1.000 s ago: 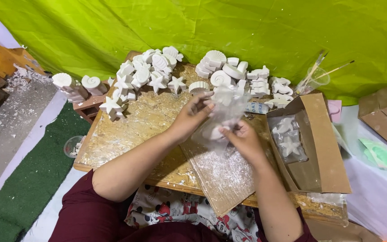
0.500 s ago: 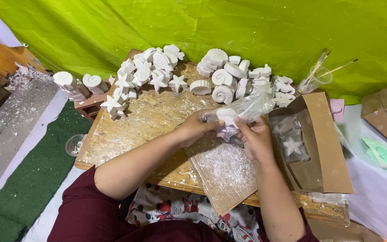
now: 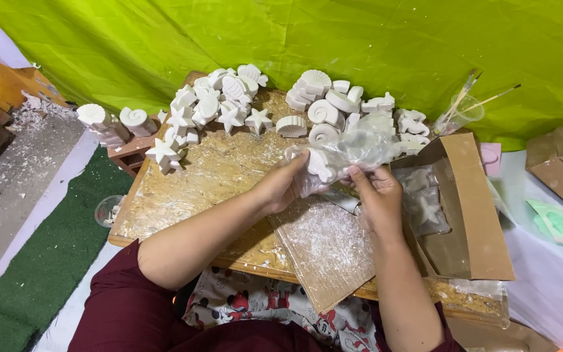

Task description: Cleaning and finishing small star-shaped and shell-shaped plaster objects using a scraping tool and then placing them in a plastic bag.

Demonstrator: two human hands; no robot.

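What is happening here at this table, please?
A person holds a clear plastic bag with both hands over a wooden board. The left hand grips the end holding a white plaster piece; the right hand pinches the bag from below. White plaster stars and shells lie heaped at the board's far edge. An open cardboard box with bagged pieces stands to the right.

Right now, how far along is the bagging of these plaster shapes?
Done: bagged shapes lie in the cardboard box. In hand: left hand and right hand hold a clear plastic bag with a shell piece inside. Left: many loose white plaster shapes on the wooden board.
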